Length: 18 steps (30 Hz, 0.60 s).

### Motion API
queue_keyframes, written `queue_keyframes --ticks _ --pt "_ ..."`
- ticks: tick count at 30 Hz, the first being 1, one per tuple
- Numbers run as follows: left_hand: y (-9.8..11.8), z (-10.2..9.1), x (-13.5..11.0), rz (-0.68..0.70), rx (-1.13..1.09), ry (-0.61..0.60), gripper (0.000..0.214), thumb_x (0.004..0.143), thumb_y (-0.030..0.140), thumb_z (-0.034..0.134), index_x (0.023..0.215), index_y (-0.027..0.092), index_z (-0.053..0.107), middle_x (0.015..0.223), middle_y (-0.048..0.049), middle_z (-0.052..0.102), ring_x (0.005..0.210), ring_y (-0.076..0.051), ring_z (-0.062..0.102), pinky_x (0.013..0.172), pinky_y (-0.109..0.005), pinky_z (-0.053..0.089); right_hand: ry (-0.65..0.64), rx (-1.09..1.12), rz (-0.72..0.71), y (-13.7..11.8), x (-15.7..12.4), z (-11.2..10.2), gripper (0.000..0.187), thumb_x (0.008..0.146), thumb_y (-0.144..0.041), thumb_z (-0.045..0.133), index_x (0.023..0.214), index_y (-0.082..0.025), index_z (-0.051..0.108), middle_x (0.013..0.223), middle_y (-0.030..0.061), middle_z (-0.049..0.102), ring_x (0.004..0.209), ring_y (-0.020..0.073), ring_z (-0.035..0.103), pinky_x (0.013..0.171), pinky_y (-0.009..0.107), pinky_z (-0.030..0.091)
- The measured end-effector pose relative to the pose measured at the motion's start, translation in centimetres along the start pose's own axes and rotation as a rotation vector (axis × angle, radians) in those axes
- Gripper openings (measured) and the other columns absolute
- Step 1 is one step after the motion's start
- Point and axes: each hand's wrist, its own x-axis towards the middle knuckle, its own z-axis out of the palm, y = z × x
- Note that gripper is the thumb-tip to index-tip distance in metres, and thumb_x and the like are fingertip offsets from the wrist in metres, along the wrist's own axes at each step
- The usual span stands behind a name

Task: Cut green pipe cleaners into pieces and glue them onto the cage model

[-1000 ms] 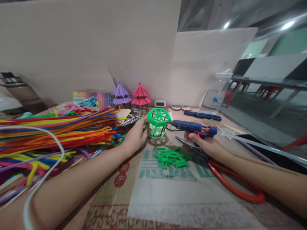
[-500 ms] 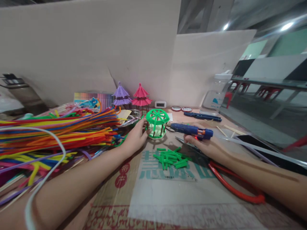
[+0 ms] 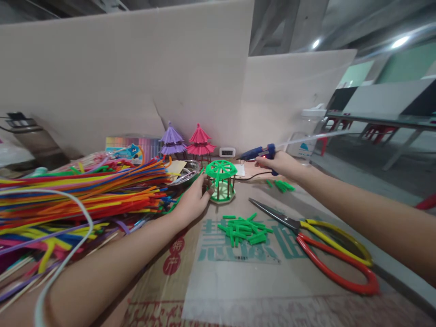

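Note:
My left hand (image 3: 192,200) rests against the left side of a small green pavilion model (image 3: 221,180) standing on the cardboard-covered table (image 3: 238,272), fingers touching its posts. My right hand (image 3: 277,162) is raised behind and right of the model, closed round a blue glue gun (image 3: 257,153) whose nozzle points left, well above the model's roof. A heap of short green pipe-cleaner pieces (image 3: 243,228) lies in front of the model. A few more green pieces (image 3: 282,185) lie under my right wrist.
A big pile of coloured pipe cleaners (image 3: 81,190) fills the left. Red-and-yellow scissors (image 3: 316,236) lie at the right. Purple (image 3: 172,141) and pink (image 3: 200,138) pavilion models, a small clock (image 3: 227,151) and a water bottle (image 3: 306,131) stand by the back panels.
My right hand has lifted the glue gun off the table, up and back away from the model, uncovering the scissors. My left hand has stayed on the model.

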Motion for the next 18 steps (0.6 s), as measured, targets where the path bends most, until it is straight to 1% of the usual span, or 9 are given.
queue_keyframes --ticks 2,4,7,10,12,14,16,18 --pt "-0.2 0.0 0.1 -0.010 0.014 0.004 0.028 0.091 0.030 0.049 0.116 0.017 0.049 0.114 -0.0115 0.063 0.104 -0.025 0.063 0.094 -0.044 0.050 0.027 -0.062 0.039 0.8 2.1 0.6 0.037 0.083 -0.049 0.061 0.086 -0.013 0.071 0.084 0.0106 0.072 0.071 0.0190 0.063 0.060 0.029 0.047" --pt "-0.4 0.0 0.1 -0.022 0.032 0.010 0.026 0.090 0.031 0.050 0.112 0.017 0.050 0.111 -0.0111 0.063 0.102 -0.025 0.063 0.092 -0.043 0.050 0.037 -0.104 0.067 1.4 3.3 1.5 0.037 0.082 -0.049 0.063 0.087 -0.012 0.070 0.079 0.0096 0.071 0.068 0.0178 0.061 0.058 0.027 0.045" --pt "-0.6 0.1 0.1 -0.008 0.046 0.012 0.022 0.091 0.033 0.049 0.108 0.018 0.051 0.104 -0.0094 0.063 0.096 -0.024 0.063 0.088 -0.041 0.051 0.013 -0.169 0.092 2.1 3.9 2.8 0.036 0.083 -0.046 0.063 0.086 -0.012 0.070 0.071 0.0080 0.069 0.063 0.0169 0.060 0.056 0.027 0.044" --pt "-0.6 0.1 0.0 0.011 0.037 0.017 0.023 0.091 0.034 0.049 0.109 0.019 0.051 0.104 -0.0089 0.064 0.095 -0.023 0.063 0.087 -0.040 0.052 -0.028 -0.247 0.088 2.5 3.8 3.2 0.032 0.084 -0.044 0.063 0.088 -0.013 0.071 0.074 0.0071 0.071 0.065 0.0169 0.062 0.060 0.026 0.045" --pt "-0.4 0.1 0.0 0.002 0.036 0.009 0.025 0.091 0.034 0.049 0.111 0.018 0.050 0.108 -0.0099 0.064 0.100 -0.024 0.063 0.089 -0.040 0.051 -0.049 -0.321 0.088 2.7 3.7 2.7 0.029 0.083 -0.042 0.064 0.090 -0.014 0.071 0.079 0.0072 0.072 0.069 0.0180 0.063 0.064 0.027 0.045" --pt "-0.2 0.1 0.0 -0.019 0.043 -0.007 0.025 0.091 0.032 0.048 0.111 0.018 0.050 0.110 -0.0105 0.063 0.103 -0.025 0.062 0.091 -0.040 0.049 -0.074 -0.417 0.095 2.7 3.4 1.6 0.025 0.079 -0.037 0.067 0.089 -0.014 0.072 0.080 0.0084 0.073 0.072 0.0207 0.064 0.065 0.028 0.045" --pt "0.0 0.0 0.0 -0.036 0.049 -0.016 0.023 0.092 0.032 0.047 0.110 0.018 0.049 0.110 -0.0104 0.063 0.104 -0.025 0.062 0.092 -0.040 0.049 -0.100 -0.524 0.101 2.4 2.7 0.2 0.019 0.073 -0.030 0.071 0.082 -0.014 0.074 0.078 0.0107 0.072 0.076 0.0248 0.066 0.066 0.030 0.043" --pt "0.1 0.0 0.0 -0.037 0.051 -0.019 0.022 0.092 0.032 0.047 0.109 0.018 0.049 0.108 -0.0097 0.063 0.103 -0.024 0.062 0.092 -0.039 0.048 -0.120 -0.616 0.094 1.4 1.3 -1.1 0.011 0.070 -0.025 0.070 0.073 -0.015 0.074 0.075 0.0126 0.071 0.081 0.0283 0.066 0.067 0.032 0.042"
